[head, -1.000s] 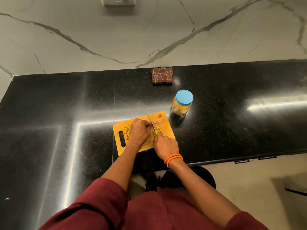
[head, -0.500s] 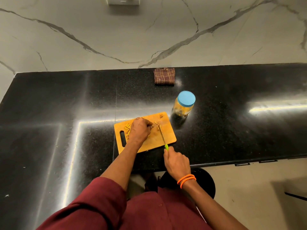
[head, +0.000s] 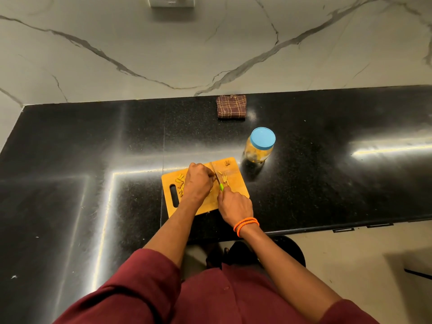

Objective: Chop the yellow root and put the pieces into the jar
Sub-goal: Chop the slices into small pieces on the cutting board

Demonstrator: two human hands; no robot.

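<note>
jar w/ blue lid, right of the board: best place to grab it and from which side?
Grip the jar around its clear body just below the blue lid, probably coming from its right, where the counter is bare. It stands upright and round, so a wrap grip suits. The cutting board and both hands crowd its left.

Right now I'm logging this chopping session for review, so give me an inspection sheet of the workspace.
Surface: glossy black counter, glare streaks.
Job's things: wooden cutting board near the front edge; cut yellow pieces on it; root hidden under the left hand; jar right of the board, blue lid on.
Clutter: folded checked cloth by the wall.
Grippers: left hand, fingers curled, on the board; right hand grips the green-handled knife, blade on the board.
Cables: nothing seen.
Surroundings: marble wall, switch plate, dark stool below.
</note>
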